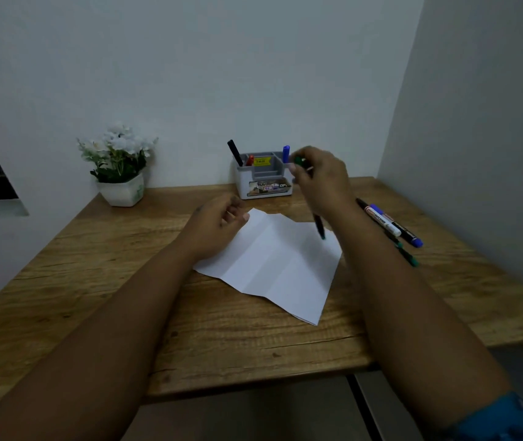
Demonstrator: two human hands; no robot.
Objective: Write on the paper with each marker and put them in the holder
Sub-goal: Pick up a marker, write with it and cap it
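Note:
A creased white paper (273, 265) lies in the middle of the wooden desk (94, 297). My right hand (324, 179) grips a green marker (319, 227) above the paper's far right corner, its tip pointing down close to the sheet and its green end showing at my fingers. My left hand (219, 224) rests at the paper's far left corner with fingers curled loosely, holding nothing visible. The grey holder (263, 183) stands at the back by the wall with a black marker (234, 152), a red marker (249, 160) and a blue marker (286, 153) in it.
Several loose markers (390, 224) lie on the desk to the right, partly behind my right forearm. A white pot of white flowers (120, 167) stands at the back left. Walls close off the back and right; the desk's front edge is near me.

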